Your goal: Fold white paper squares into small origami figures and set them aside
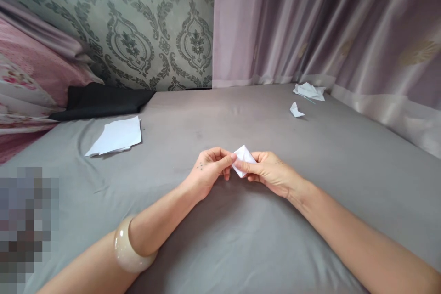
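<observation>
A small piece of folded white paper [244,154], roughly diamond-shaped with crease lines on its face, is held up between both hands over the grey cloth. My left hand [212,168] pinches its left corner between thumb and fingers. From the other side my right hand [270,170] grips it, the thumb lying across its front and the fingers behind. The paper's back and the fingertips behind it are hidden.
White paper sheets [122,135] lie stacked on the grey cloth [193,124] at the left, near a black cloth [103,99]. A folded paper boat-like shape [296,110] and a pile of white paper [309,90] sit at the back right, by the curtain [275,23].
</observation>
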The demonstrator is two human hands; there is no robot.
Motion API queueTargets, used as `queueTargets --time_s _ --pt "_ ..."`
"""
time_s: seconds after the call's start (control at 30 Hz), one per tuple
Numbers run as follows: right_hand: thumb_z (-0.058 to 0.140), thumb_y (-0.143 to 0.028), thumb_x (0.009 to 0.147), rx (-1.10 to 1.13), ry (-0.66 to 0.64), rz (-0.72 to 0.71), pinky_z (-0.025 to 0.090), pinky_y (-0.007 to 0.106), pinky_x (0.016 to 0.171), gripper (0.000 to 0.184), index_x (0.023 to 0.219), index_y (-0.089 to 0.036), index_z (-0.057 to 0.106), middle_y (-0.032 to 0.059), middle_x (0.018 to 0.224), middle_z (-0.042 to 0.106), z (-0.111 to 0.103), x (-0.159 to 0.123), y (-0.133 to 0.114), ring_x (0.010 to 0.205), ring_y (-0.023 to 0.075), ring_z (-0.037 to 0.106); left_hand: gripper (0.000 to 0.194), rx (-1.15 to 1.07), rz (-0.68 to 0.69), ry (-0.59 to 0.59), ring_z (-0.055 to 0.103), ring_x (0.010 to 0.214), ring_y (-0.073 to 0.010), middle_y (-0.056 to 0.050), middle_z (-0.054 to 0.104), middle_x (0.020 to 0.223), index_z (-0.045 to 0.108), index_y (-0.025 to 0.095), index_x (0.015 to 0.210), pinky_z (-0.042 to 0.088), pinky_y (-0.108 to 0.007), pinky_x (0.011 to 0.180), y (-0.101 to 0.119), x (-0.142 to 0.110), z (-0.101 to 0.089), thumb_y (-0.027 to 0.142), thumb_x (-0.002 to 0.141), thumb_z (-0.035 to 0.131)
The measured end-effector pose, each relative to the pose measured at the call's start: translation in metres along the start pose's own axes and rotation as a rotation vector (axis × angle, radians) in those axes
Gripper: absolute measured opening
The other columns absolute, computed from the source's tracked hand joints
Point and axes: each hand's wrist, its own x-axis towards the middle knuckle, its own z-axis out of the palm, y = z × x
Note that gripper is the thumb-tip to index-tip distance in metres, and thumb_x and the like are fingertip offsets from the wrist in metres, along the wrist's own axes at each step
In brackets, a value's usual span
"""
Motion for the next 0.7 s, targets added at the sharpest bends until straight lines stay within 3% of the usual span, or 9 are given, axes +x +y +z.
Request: queueTargets --time_s 0.33,0.5,0.7 --pt "0.084 -0.034 0.057 -0.066 0.008 -0.022 0.04 0.021 0.054 0.029 0.072 -0.015 0.069 0.001 0.068 0.065 -0.0013 -0.0022 -0.0015 0.058 0.0074 0.054 0.03 0.098 0.042 -0.015 0.046 0.044 -0.0058 0.003 0.052 0.05 0.058 0.013 0.069 0.038 -0.019 0.046 0.0045 -0.0015 0.0012 0.041 0.075 0.069" --pt "0.084 -0.036 0.058 -0.069 -0.024 -0.034 0.04 0.021 0.054 0.03 0.073 -0.015 0.068 0.0009 0.069 0.064 -0.0022 -0.0024 -0.0025 0.059 0.0073 0.053 0.035 0.124 0.103 0.05 0.041 0.037 -0.0048 0.005 0.051 0.05 0.051 0.015 0.064 0.033 -0.018 0.037 0.0036 -0.0013 0.0033 0.043 0.072 0.071" --pt "0.083 -0.034 0.059 -0.126 -0.033 -0.004 0.04 0.021 0.054 0.029 0.074 -0.015 0.068 0.0013 0.069 0.064 -0.0001 -0.0049 -0.0029 0.061 0.0085 0.055 0.038 0.282 0.108 0.034 0.042 0.038 -0.0053 0.003 0.053 0.052 0.058 0.014 0.071 0.032 -0.018 0.037 0.0063 -0.0015 -0.0014 0.051 0.08 0.059"
